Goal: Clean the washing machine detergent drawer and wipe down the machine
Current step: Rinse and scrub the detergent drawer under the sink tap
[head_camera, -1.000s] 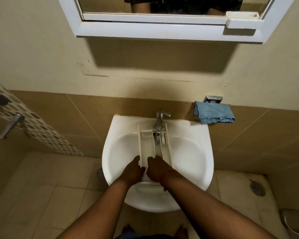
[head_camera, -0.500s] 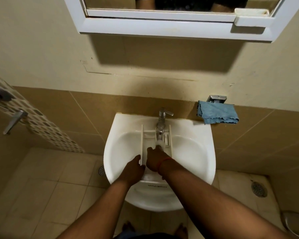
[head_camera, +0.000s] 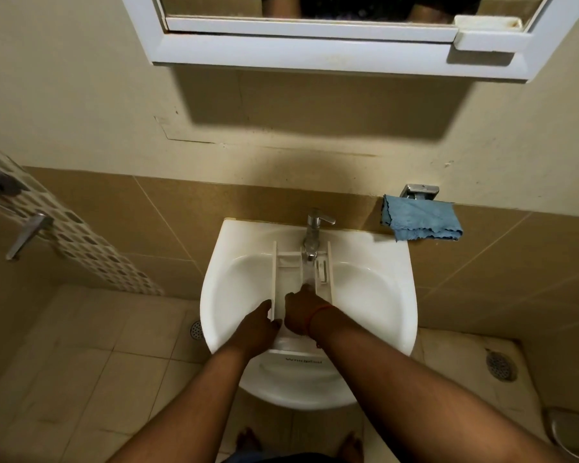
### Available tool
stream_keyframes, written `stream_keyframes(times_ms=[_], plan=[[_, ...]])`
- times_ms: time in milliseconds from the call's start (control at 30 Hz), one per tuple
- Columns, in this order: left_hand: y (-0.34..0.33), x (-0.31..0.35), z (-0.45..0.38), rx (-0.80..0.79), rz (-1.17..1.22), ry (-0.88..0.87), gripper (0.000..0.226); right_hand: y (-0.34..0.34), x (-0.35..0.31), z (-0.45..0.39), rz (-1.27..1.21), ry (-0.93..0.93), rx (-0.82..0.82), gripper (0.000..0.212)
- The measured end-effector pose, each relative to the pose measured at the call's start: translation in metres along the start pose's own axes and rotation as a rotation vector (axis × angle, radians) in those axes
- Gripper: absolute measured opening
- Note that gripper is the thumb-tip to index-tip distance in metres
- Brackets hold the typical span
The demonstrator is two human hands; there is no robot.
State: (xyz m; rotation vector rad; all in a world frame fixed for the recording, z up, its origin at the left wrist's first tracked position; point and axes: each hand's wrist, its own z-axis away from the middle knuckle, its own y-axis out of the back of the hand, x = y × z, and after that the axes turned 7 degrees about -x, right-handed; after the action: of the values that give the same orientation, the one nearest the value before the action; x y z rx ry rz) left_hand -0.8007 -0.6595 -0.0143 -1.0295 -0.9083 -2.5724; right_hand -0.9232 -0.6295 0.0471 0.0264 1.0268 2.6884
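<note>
Hands [head_camera: 259,324] [head_camera: 300,312] hold ribbed white plastic drawer [head_camera: 290,262] under tap [head_camera: 313,233]

Both bare forearms reach up from the bottom of the frame to its centre. Left hand [head_camera: 259,324] grips with curled fingers; right hand [head_camera: 301,312] points fingers forward.

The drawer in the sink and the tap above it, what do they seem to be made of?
The detergent drawer looks like white moulded plastic: thin ribbed walls, matte finish. The tap looks like chromed metal, going by its mirror-like silver sheen. The sink seems glazed ceramic, smooth and glossy.
</note>
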Motion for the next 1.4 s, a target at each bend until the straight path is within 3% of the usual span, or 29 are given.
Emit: stream_keyframes(times_ms=[200,333,400,633,800,1000,1067,1133,1200,1400], plan=[[0.002,0.000,0.001,-0.008,0.000,0.015,0.044,0.011,-0.002,-0.004,-0.059,0.058,-0.142,0.034],[0.004,0.002,0.002,-0.018,0.004,0.027,0.042,0.010,0.000,-0.006,0.032,0.007,0.012,0.034],[0.005,0.004,0.002,-0.036,0.025,0.033,0.040,0.003,0.001,-0.005,0.056,0.023,0.012,0.036],[0.007,0.007,0.003,-0.042,0.028,0.036,0.039,0.007,-0.003,-0.009,-0.234,0.019,-0.212,0.035],[0.008,0.009,0.003,-0.061,0.026,0.083,0.043,0.006,0.008,-0.013,-0.237,-0.010,0.146,0.037],[0.010,0.008,0.005,-0.077,0.076,0.078,0.039,0.000,-0.001,-0.012,-0.156,-0.001,-0.111,0.032],[0.010,0.009,0.005,-0.081,0.081,0.085,0.041,0.004,0.001,-0.011,-0.218,0.006,-0.090,0.032],[0.010,0.009,0.005,-0.081,0.079,0.090,0.040,0.006,0.003,-0.009,-0.242,-0.010,0.063,0.036],[0.010,0.009,0.004,-0.083,0.089,0.096,0.039,0.005,0.003,-0.008,-0.241,-0.047,0.111,0.034],[0.011,0.009,0.003,-0.100,0.104,0.100,0.038,0.005,-0.005,0.003,-0.184,-0.040,-0.097,0.035]])
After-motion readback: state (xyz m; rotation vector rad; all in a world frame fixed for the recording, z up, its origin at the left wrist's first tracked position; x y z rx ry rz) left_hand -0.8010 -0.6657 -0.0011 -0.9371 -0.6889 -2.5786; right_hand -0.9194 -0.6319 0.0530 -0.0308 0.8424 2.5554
